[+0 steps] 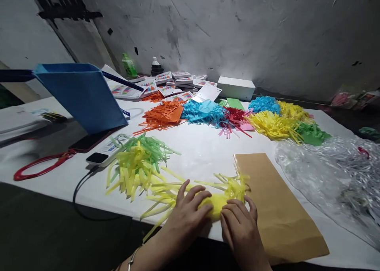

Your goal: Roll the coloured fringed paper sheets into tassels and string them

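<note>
Landmark: the brown sheet (280, 207), flat on the desk (196, 152).

Yellow fringed paper (216, 206), one: just left of the brown sheet, in both my hands.

Left hand (190, 207): fingers half curled and slightly spread, thumb against the plain band. Right hand (241, 223): fingers bunched closer, holding the band's other end — I judge, to control the band while the strips trail free.

Yellow-green fringe pile (136, 166): left of the brown sheet, past my left hand; likely kept within reach.

Orange pile (163, 115), blue pile (204, 112), yellow pile (271, 124): beyond the brown sheet, roughly grouped by colour, presumably for sorting.

Hard to make out: the band's underside, hidden by my fingers; the inside of the blue container (81, 98), far left of the brown sheet; the clear plastic (308, 180) to its right — cut off at the picture's edge, contents unclear.
</note>
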Demonstrator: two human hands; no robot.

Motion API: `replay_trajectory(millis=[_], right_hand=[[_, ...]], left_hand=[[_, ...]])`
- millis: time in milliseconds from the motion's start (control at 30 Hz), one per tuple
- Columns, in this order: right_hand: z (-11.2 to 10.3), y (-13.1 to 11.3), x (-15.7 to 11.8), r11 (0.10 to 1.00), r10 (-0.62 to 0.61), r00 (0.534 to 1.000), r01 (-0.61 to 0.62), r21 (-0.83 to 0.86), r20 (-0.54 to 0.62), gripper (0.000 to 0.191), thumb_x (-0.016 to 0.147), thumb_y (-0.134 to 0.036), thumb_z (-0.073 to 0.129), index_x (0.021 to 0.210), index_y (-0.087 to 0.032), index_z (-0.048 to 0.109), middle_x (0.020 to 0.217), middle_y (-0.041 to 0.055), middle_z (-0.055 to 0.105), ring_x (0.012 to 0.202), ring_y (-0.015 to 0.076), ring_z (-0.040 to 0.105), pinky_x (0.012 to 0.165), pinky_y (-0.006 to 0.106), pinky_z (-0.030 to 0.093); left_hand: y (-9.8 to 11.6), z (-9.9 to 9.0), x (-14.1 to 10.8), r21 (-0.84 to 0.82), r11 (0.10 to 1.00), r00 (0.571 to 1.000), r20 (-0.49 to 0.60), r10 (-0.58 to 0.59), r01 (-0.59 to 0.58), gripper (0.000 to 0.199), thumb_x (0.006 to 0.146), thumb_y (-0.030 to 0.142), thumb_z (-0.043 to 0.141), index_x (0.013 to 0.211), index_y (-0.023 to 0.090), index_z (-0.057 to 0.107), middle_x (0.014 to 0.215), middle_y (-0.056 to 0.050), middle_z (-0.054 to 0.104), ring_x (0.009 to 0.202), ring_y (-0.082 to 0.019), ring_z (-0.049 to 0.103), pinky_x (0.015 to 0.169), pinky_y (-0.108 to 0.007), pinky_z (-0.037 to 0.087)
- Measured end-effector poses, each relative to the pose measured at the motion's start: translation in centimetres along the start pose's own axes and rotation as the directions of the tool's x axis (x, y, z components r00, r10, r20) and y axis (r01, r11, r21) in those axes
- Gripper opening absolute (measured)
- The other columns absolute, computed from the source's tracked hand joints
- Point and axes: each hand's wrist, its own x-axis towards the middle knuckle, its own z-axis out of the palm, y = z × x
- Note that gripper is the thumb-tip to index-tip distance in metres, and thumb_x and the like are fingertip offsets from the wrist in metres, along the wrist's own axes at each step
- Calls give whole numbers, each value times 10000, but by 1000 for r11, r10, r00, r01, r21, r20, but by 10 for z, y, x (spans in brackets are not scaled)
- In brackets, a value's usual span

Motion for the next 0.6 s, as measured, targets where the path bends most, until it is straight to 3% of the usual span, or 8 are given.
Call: replay_trajectory(millis=[133,300,467,600], right_hand=[[-3,-7,-5,998,-62,998,63,-29,32,199,1016,-263,478,1031,-201,667,1048,20,741,1099,213,636,1183,467,169],[-7,-2,-17,999,-29,1000,29,-45,-12,315,1050,-208,369,923,-215,656,918,-14,741,1039,187,653,1158,452,197],[-7,2,-10,984,106,993,-97,-151,56,367,1053,-259,327,785,-229,575,807,-1,668,863,191,606,1015,441,274],[1,2,8,927,161,978,-103,-361,134,393,1039,-290,315,712,-230,525,682,18,571,711,212,510,851,437,318]], left_hand=[[1,-1,-11,-74,997,1000,14,26,-25,255,997,121,436,869,223,632,896,-1,717,986,-193,599,1157,-486,189],[-1,-6,-16,-109,994,991,124,39,-25,221,1004,153,473,851,221,617,835,27,706,911,-181,599,1123,-469,196],[0,-4,-15,-15,990,984,115,-135,138,256,986,129,423,808,190,596,857,-28,669,844,-209,570,953,-465,315],[1,1,-5,194,944,939,168,-300,267,253,953,171,467,737,175,598,822,-70,640,800,-255,554,818,-464,344]])
